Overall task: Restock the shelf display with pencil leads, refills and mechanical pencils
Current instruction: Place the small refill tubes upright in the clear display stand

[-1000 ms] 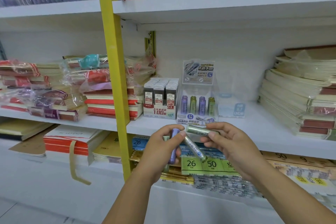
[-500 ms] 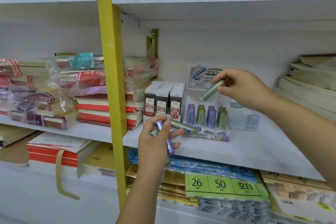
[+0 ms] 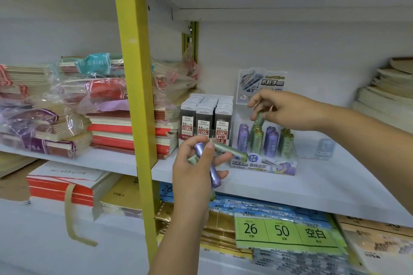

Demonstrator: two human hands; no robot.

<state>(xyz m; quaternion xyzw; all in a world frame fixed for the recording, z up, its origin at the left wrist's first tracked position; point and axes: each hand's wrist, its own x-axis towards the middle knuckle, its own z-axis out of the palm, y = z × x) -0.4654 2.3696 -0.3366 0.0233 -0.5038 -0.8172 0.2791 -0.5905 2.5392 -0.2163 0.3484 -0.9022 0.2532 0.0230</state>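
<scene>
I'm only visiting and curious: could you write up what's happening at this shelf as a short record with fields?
Place: white shelf, notebook stacks at both ends
Right hand: pinches a green tube, tilted, just above the display box
Left hand: holds a purple tube and a second green tube
Display box contents: purple and green tubes standing upright
Next to it: box of 0.5 HB lead cases

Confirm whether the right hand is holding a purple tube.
No, the right hand pinches a green lead tube just above the green tubes standing in the display box.
</scene>
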